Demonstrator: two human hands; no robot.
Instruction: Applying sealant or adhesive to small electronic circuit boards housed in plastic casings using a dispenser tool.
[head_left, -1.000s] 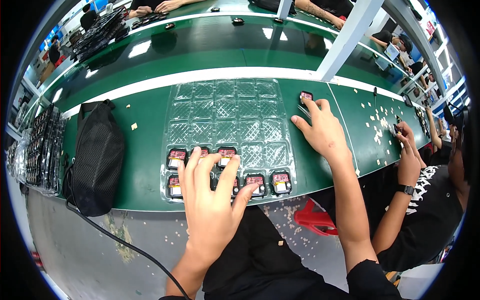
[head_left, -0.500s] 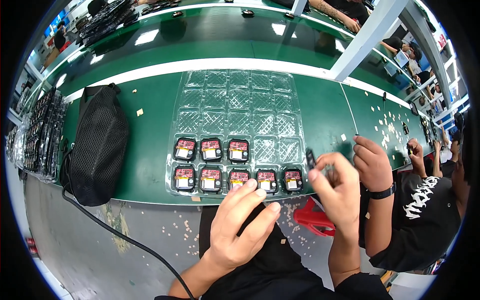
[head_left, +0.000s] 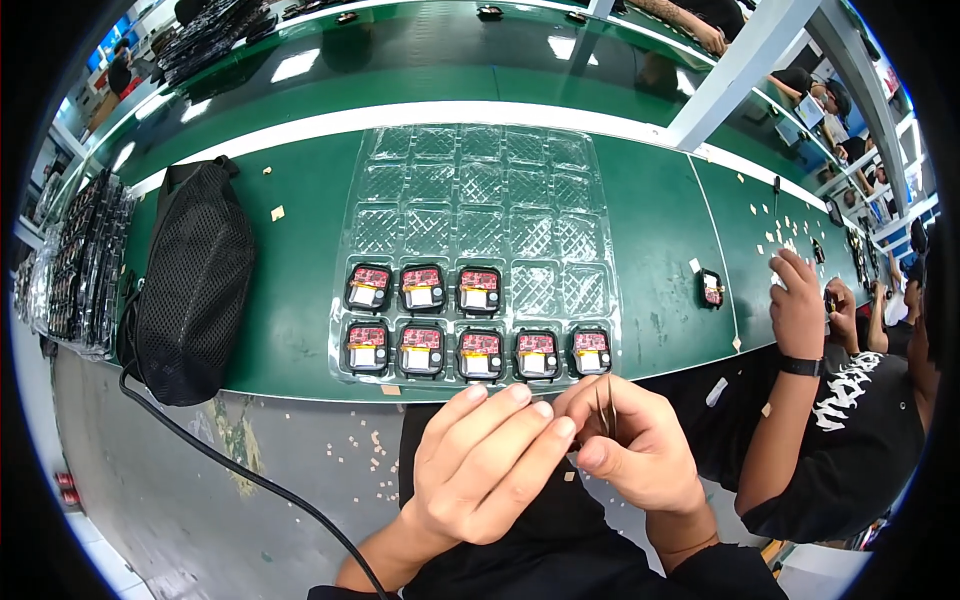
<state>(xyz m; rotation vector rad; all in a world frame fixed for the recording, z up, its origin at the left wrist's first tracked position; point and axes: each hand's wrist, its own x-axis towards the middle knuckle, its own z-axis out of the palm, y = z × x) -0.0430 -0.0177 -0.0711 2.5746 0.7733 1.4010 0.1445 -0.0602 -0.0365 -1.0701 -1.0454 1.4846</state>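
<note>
My right hand [head_left: 640, 450] is closed around a pair of tweezers [head_left: 606, 408], their tips pointing up between thumb and fingers. Beside it, my left hand [head_left: 490, 465] has its fingers bent together, fingertips meeting the right hand. A small dark part [head_left: 574, 446] shows in the gap between the hands, mostly hidden. My left thumb is out of sight. Just beyond the hands lies a clear plastic blister tray [head_left: 480, 185]. Its two near rows hold several black square housings [head_left: 422, 350] with red circuit boards and silver batteries.
Another black housing [head_left: 711, 288] lies on the green table [head_left: 300, 310] right of the tray. A co-worker's hand [head_left: 798, 305] is farther right. A black mesh bag [head_left: 200, 290] with a cable and stacked trays [head_left: 85, 265] stand left. Small paper bits [head_left: 278, 213] are scattered about.
My right hand has come down and left from beside the tray to meet my left hand, whose fingers drew together. The co-worker's hand moved right, leaving a black housing on the table.
</note>
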